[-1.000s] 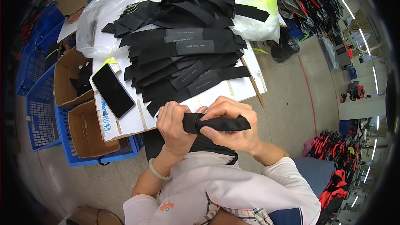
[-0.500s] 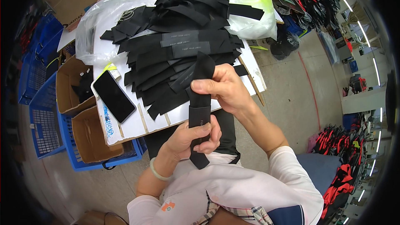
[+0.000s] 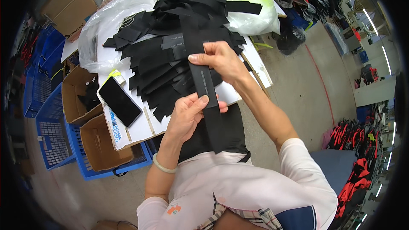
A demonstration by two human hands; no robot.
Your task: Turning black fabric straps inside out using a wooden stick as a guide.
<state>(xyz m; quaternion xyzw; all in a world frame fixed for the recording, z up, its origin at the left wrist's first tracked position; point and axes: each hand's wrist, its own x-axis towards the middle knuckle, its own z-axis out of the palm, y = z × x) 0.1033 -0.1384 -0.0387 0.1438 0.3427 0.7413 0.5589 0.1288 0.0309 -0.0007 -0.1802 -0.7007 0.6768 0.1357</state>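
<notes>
Both hands hold one long black fabric strip (image 3: 207, 86) with small pale lettering on a patch along its middle. My right hand (image 3: 226, 63) pinches it at the far end of that patch, thumb on top. Closed round the near end, thumb pressed on the patch, is my left hand (image 3: 187, 114). The strip's lower end hangs toward my lap, and its upper end reaches over the pile. Just beyond my hands lies a fanned stack of similar black strips (image 3: 149, 69), some with patches. A looser heap of black strips (image 3: 191, 5) lies behind it.
The white table (image 3: 128, 131) carries a phone (image 3: 119, 102) at its left edge and clear plastic bags (image 3: 96, 38) behind. Open cardboard boxes (image 3: 102, 145) and blue crates (image 3: 53, 138) stand at left. A dark bag (image 3: 290, 41) rests on the floor at right.
Both hands have moved farther from my body with the strip. The strip's upper part, earlier folded over at my right hand, now extends straight over the pile.
</notes>
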